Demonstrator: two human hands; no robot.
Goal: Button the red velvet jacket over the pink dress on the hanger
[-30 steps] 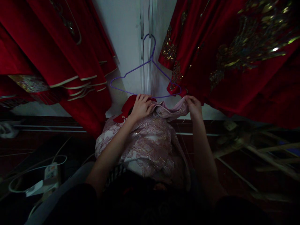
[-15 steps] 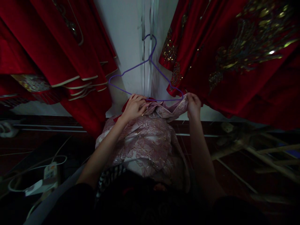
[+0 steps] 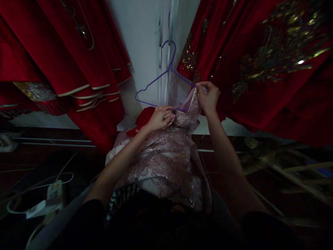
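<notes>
A pink brocade garment [image 3: 166,159] with gold pattern and red lining hangs down in front of me. My left hand [image 3: 160,118] is closed on its collar edge, right at the bottom bar of a purple wire hanger [image 3: 156,80]. My right hand [image 3: 207,96] pinches the garment's right shoulder and holds it up against the hanger's right arm. The hanger's hook hangs from white vertical strips [image 3: 166,27] on the wall.
Red garments with cream trim [image 3: 65,62] hang at the left, and red garments with gold embroidery [image 3: 273,66] at the right. A white power strip with cables [image 3: 49,201] lies on the dark floor at lower left. Pale sticks [image 3: 291,170] lie at right.
My right hand has lifted the garment's right shoulder up and left onto the hanger's right arm. The hanger has shifted slightly right. My left hand stays at the collar.
</notes>
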